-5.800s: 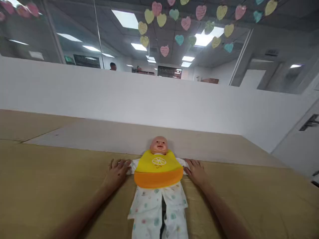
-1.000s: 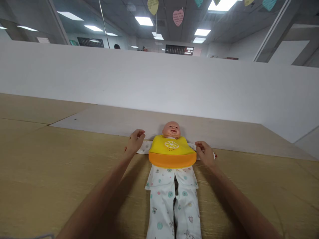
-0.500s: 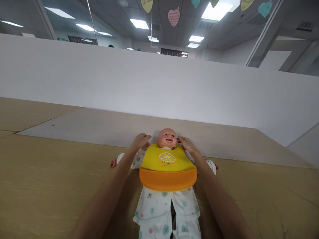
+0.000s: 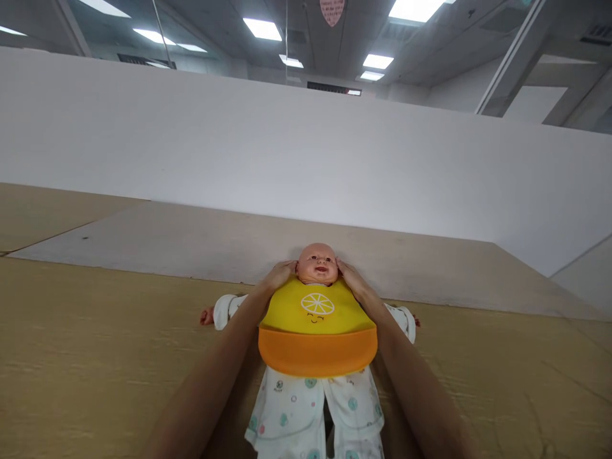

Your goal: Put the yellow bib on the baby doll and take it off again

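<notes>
A baby doll (image 4: 317,261) lies on its back, arms spread, in a white spotted outfit (image 4: 289,408). A yellow bib (image 4: 287,309) with a white citrus-slice print and an orange catch pocket (image 4: 317,352) covers its chest. My left hand (image 4: 280,275) rests against the left side of the doll's head and neck, its fingers curled in behind. On the other side, my right hand (image 4: 352,278) sits close to the doll's cheek and neck, fingers bent inward. Both sets of fingertips are partly hidden, and what they grip behind the neck cannot be seen.
The doll lies on a yellow-brown wooden surface (image 4: 105,357), its head on a pale strip (image 4: 215,239). Behind stands a low white wall (image 4: 306,153) with glass panels above. A pink heart-shaped note (image 4: 332,9) hangs on the glass.
My left hand has moved right to touch the doll's head and neck. My right hand has closed in on the other side. The view has tilted slightly down.
</notes>
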Demonstrator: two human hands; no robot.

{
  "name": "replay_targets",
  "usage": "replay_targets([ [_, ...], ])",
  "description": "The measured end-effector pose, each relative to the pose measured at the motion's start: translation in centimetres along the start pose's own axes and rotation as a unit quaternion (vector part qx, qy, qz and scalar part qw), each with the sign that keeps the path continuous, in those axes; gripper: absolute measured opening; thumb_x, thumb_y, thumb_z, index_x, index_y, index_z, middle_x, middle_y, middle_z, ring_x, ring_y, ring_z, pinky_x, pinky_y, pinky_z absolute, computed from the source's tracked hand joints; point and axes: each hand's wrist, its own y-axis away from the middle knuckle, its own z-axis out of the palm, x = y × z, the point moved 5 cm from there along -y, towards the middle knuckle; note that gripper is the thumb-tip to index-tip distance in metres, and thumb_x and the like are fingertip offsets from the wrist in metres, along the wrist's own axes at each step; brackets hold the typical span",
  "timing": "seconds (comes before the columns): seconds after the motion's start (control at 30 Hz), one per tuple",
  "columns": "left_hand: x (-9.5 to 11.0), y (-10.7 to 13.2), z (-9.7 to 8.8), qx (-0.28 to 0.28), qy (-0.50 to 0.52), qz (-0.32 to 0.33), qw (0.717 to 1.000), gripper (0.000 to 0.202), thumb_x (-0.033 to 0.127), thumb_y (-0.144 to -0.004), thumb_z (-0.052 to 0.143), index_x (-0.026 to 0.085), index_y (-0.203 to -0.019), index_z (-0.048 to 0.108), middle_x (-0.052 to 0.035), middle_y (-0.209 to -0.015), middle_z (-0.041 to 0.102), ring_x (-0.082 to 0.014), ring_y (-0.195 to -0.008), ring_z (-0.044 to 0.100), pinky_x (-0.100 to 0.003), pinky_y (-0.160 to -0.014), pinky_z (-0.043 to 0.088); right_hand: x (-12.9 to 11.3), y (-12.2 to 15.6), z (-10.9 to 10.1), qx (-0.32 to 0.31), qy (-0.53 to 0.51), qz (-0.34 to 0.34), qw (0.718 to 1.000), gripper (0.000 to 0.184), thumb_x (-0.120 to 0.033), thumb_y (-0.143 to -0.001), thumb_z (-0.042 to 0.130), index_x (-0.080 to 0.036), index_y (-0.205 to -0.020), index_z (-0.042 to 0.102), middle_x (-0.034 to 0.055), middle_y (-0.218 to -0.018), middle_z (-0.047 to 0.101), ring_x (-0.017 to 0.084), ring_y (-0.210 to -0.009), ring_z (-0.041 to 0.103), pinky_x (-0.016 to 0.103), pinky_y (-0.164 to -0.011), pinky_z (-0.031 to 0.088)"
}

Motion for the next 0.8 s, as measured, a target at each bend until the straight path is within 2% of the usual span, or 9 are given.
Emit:
replay_targets([
  [0.07, 0.3, 0.8, 0.4, -0.019, 0.113, -0.02, 0.993, 0.033, 0.043, -0.075, 0.055, 0.016, -0.087, 0.071, -0.008, -0.092, 0.074, -0.027, -0.091, 0.064, -0.035, -0.079, 0.05, -0.6, 0.7, 0.5, -0.008, -0.03, 0.021, 0.999, 0.051, -0.059, -0.079, 0.057, -0.017, -0.108, 0.065, 0.007, -0.118, 0.065, 0.023, -0.111, 0.06, 0.043, -0.103, 0.044],
  [0.13, 0.7, 1.6, 0.8, -0.051, 0.236, -0.031, 0.97, 0.043, 0.045, -0.075, 0.062, 0.016, -0.105, 0.068, -0.0094, -0.099, 0.073, -0.0265, -0.091, 0.066, -0.036, -0.081, 0.051, -1.6, 1.5, 1.0, -0.026, -0.057, 0.007, 0.998, 0.051, -0.059, -0.081, 0.055, -0.019, -0.112, 0.062, 0.0061, -0.121, 0.063, 0.022, -0.112, 0.06, 0.041, -0.101, 0.046],
  [0.27, 1.7, 2.5, 1.4, -0.099, 0.352, -0.016, 0.931, 0.055, 0.041, -0.076, 0.067, 0.019, -0.124, 0.058, -0.01, -0.11, 0.071, -0.0257, -0.096, 0.066, -0.037, -0.085, 0.051, -3.2, 2.6, 1.3, -0.034, -0.075, -0.041, 0.996, 0.043, -0.052, -0.082, 0.057, -0.022, -0.112, 0.06, 0.0037, -0.124, 0.061, 0.019, -0.109, 0.06, 0.035, -0.097, 0.047],
  [0.37, 2.0, 2.9, 1.8, -0.117, 0.384, -0.03, 0.915, 0.056, 0.038, -0.076, 0.068, 0.019, -0.127, 0.057, -0.0094, -0.113, 0.07, -0.0262, -0.1, 0.066, -0.037, -0.089, 0.051, -3.9, 2.8, 1.0, -0.031, -0.06, -0.073, 0.995, 0.039, -0.047, -0.08, 0.06, -0.023, -0.11, 0.062, 0.0016, -0.126, 0.06, 0.016, -0.11, 0.058, 0.03, -0.097, 0.046],
  [0.47, 2.1, 3.5, 2.6, -0.137, 0.401, -0.067, 0.903, 0.055, 0.043, -0.075, 0.067, 0.016, -0.123, 0.06, -0.0101, -0.109, 0.071, -0.0294, -0.1, 0.066, -0.04, -0.09, 0.051, -4.3, 2.7, 0.8, -0.033, -0.037, -0.09, 0.995, 0.036, -0.047, -0.079, 0.06, -0.023, -0.106, 0.063, 0.0006, -0.122, 0.062, 0.015, -0.107, 0.058, 0.028, -0.095, 0.047],
  [0.6, 1.9, 4.5, 3.6, -0.162, 0.414, -0.113, 0.888, 0.058, 0.053, -0.075, 0.064, 0.016, -0.121, 0.061, -0.0096, -0.106, 0.073, -0.0312, -0.101, 0.065, -0.043, -0.091, 0.05, -4.5, 2.8, 0.8, -0.048, -0.015, -0.064, 0.997, 0.034, -0.05, -0.078, 0.059, -0.023, -0.098, 0.064, 0.0013, -0.115, 0.065, 0.016, -0.098, 0.061, 0.029, -0.09, 0.049],
  [0.7, 1.7, 5.2, 3.9, -0.158, 0.4, -0.122, 0.895, 0.058, 0.054, -0.076, 0.062, 0.017, -0.121, 0.06, -0.0084, -0.105, 0.073, -0.0308, -0.104, 0.064, -0.043, -0.093, 0.049, -4.5, 3.1, 0.5, -0.063, 0.022, -0.034, 0.997, 0.034, -0.052, -0.078, 0.058, -0.023, -0.094, 0.064, 0.0021, -0.107, 0.068, 0.016, -0.092, 0.062, 0.029, -0.084, 0.051],
  [0.8, 1.8, 5.5, 3.6, -0.131, 0.382, -0.088, 0.911, 0.056, 0.05, -0.075, 0.063, 0.018, -0.122, 0.06, -0.0067, -0.106, 0.073, -0.0294, -0.106, 0.063, -0.042, -0.095, 0.047, -4.6, 3.4, 0.0, -0.049, 0.072, -0.035, 0.996, 0.037, -0.056, -0.079, 0.056, -0.022, -0.09, 0.066, 0.0024, -0.101, 0.069, 0.017, -0.098, 0.061, 0.03, -0.089, 0.049],
])
